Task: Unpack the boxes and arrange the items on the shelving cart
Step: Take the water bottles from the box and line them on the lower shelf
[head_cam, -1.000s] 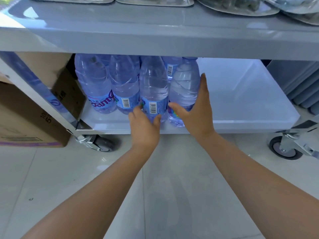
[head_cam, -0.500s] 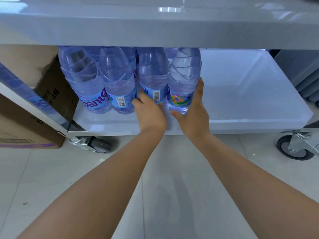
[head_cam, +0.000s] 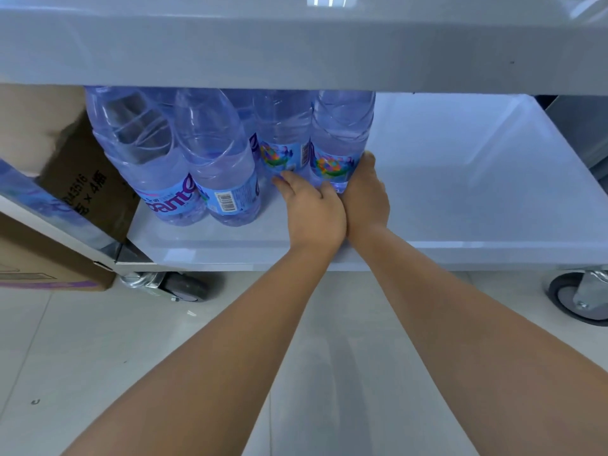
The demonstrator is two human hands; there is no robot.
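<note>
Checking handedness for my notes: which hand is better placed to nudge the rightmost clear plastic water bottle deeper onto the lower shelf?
Right. The right hand already wraps the base of the rightmost clear plastic water bottle, whereas the left hand presses its neighbour, the second bottle.

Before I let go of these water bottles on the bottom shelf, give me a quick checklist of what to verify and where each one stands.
1. Rightmost bottle stands upright: ok.
2. It sits tight against the neighbouring bottle: ok, no gap shows.
3. Both pushed bottles rest fully on the lower shelf, back from its front edge: ok.
4. Right hand wraps the rightmost bottle's base; left hand presses at the neighbour's base: ok, both free to draw back.
5. Room left on the shelf to the right for more items: ok.
6. Caps clear the upper shelf: cannot tell, the tops are hidden behind it.
</note>
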